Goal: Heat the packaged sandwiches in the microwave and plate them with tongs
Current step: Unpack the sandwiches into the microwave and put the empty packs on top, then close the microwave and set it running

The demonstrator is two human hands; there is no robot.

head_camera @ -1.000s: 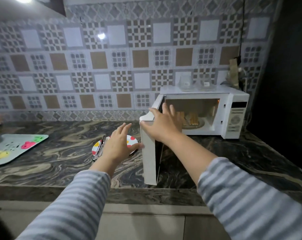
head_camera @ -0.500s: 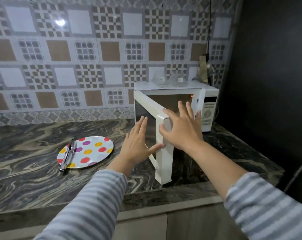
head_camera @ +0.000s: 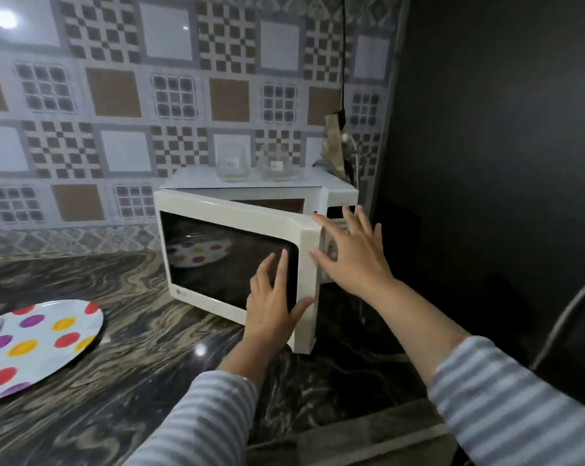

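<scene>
Change: microwave door (head_camera: pixel 237 264) has swung from wide open to nearly closed.
Grip: my left hand (head_camera: pixel 272 307) flat, fingers spread on the glass; right hand (head_camera: pixel 351 257) spread at the door's free edge.
Sandwiches: hidden inside the microwave (head_camera: pixel 260 188), behind the door.
Next: push straight back; right is nearer the latch side.

We see the white microwave (head_camera: pixel 334 193) standing on the marbled tabletop (head_camera: pixel 123 375) against the tiled wall, its dark-windowed door (head_camera: pixel 230 260) ajar, hinged at the left and partly swung out. Well to its left the round white plate (head_camera: pixel 42 344) with coloured dots lies flat, cut by the frame edge.
</scene>
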